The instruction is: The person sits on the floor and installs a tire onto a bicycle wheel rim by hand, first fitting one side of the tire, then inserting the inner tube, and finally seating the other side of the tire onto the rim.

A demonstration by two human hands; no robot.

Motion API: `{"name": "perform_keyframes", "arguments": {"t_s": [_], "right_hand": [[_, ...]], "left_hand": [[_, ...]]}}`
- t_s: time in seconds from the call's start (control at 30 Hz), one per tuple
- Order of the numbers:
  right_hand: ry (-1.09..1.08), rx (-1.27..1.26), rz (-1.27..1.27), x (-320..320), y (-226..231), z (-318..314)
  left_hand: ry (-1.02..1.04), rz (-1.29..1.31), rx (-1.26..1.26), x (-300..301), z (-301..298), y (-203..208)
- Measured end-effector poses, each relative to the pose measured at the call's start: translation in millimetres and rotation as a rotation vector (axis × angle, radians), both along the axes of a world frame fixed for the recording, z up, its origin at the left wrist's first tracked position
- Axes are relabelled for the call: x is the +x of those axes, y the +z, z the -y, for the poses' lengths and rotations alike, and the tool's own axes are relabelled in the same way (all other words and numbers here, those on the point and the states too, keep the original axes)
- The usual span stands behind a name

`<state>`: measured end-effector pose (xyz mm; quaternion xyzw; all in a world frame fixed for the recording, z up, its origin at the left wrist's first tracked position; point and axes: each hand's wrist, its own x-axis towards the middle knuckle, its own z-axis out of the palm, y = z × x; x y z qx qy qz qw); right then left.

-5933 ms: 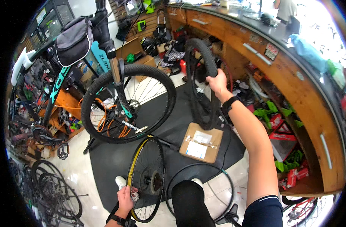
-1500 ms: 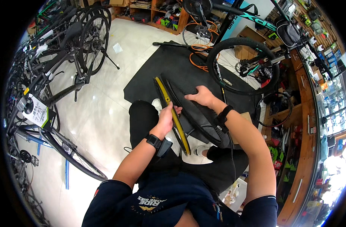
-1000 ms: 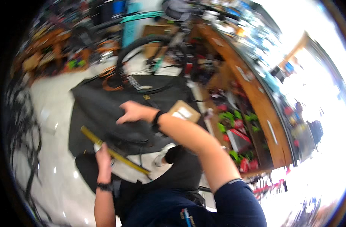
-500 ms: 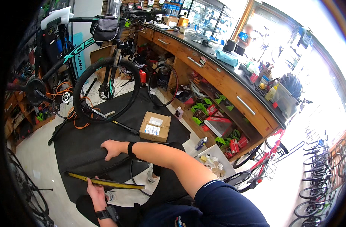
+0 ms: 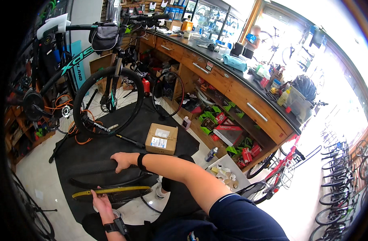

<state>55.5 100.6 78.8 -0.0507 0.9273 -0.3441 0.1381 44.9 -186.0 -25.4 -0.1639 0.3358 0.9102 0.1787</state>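
Gripping a dark bicycle wheel with a narrow yellow-lined rim, the left hand has its thumb laid against the yellow strip and its fingers folded underneath, partly hidden. The wheel is tipped so that the strip faces upward, just in front of the person's legs. Beyond it, the right hand is curled over the end of a thick black rubber tyre with knobbly tread, thumb low and fingers over the top; their tips are hard to see. The tyre runs off to the left of that hand, close beside the wheel, both above a black floor mat. A brown cardboard box with white labels sits on the mat past the right forearm. Farther off stands a black and teal bicycle with a grey and black fabric bag on its frame. To the right runs a long wooden bench with a dark top, a blue and silver spray can standing near its foot beside a whitish bin of crumpled scraps.
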Motion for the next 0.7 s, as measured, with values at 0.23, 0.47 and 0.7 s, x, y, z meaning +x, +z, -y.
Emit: {"name": "perform_keyframes", "arguments": {"t_s": [0.23,0.47,0.7], "right_hand": [[0.001,-0.011,0.042,-1,3,5],[0.052,0.134,0.185,23,26,27],[0.010,0.210,0.146,39,8,22]], "left_hand": [[-0.071,-0.063,-0.035,-3,-3,4],[-0.160,0.004,0.123,7,-4,-2],[-0.228,-0.050,0.221,19,-13,-19]]}}
